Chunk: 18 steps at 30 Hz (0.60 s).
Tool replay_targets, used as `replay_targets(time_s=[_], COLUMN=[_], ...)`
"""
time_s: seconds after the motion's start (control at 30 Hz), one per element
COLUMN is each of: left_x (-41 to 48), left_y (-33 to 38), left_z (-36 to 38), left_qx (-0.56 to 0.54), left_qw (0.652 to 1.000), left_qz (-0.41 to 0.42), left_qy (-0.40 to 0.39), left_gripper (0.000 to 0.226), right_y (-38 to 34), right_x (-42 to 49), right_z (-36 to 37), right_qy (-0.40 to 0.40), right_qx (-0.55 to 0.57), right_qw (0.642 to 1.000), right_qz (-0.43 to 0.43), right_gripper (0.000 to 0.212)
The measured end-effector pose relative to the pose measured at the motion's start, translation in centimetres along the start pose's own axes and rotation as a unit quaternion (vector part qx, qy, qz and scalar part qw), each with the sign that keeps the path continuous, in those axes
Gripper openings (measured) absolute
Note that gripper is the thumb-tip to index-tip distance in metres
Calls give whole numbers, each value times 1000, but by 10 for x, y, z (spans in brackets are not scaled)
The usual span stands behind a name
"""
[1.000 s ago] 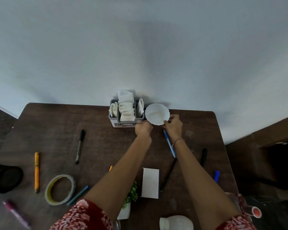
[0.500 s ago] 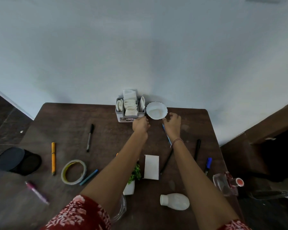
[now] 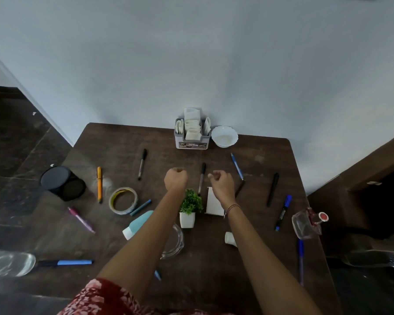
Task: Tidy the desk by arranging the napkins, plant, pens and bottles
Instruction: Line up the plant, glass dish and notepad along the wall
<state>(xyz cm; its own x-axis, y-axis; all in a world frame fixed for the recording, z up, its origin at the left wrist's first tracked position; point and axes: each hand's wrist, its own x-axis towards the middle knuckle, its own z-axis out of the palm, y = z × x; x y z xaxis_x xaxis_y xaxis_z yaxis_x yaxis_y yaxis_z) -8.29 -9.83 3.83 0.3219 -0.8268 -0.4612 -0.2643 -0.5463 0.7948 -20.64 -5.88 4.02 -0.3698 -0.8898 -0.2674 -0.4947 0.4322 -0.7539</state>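
Observation:
My left hand (image 3: 175, 178) and my right hand (image 3: 221, 181) hover over the middle of the dark wooden desk (image 3: 259, 155), fingers curled, holding nothing. A black pen (image 3: 201, 178) lies between them. Just below them stand a small green plant in a white pot (image 3: 190, 208) and a white folded napkin (image 3: 214, 202). The grey napkin holder (image 3: 190, 133), full of napkins, stands at the back edge with a white bowl (image 3: 224, 136) beside it. Several pens lie scattered, among them an orange pen (image 3: 99, 184), a black marker (image 3: 142, 163) and a blue pen (image 3: 237, 165).
A tape roll (image 3: 122, 200), a light-blue bottle (image 3: 138, 223) and a glass dish (image 3: 175, 244) lie left of centre. A white bottle (image 3: 230, 238) is partly hidden by my right arm. A glass bottle with a red cap (image 3: 307, 223) lies at the right edge; a black cup (image 3: 63, 183) stands far left.
Both hands let go of the white bowl beside the napkin holder and drew back toward me to mid-desk. The view pulled back, showing more of the desk.

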Motion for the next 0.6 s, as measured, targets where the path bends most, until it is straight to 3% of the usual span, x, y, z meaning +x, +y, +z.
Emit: replay_targets(time_s=[0.17, 0.33, 0.43, 0.6], left_x=[-7, -10, -13, -6], left_y=[-39, -63, -65, -62], left_z=[-23, -32, -33, -27], left_qx=[166, 201, 180, 52], left_qw=[986, 977, 979, 986], left_qz=[6, -29, -17, -73], left_qy=[10, -59, -96, -142], left_gripper=[31, 37, 38, 38], right_y=[17, 24, 21, 18], right_x=[-29, -41, -48, -53], right_z=[27, 45, 46, 49], right_qy=[-67, -104, -116, -116], right_qx=[-34, -50, -50, -3], right_qw=[995, 989, 986, 985], right_qz=[64, 93, 111, 131], right_gripper=[56, 64, 64, 59])
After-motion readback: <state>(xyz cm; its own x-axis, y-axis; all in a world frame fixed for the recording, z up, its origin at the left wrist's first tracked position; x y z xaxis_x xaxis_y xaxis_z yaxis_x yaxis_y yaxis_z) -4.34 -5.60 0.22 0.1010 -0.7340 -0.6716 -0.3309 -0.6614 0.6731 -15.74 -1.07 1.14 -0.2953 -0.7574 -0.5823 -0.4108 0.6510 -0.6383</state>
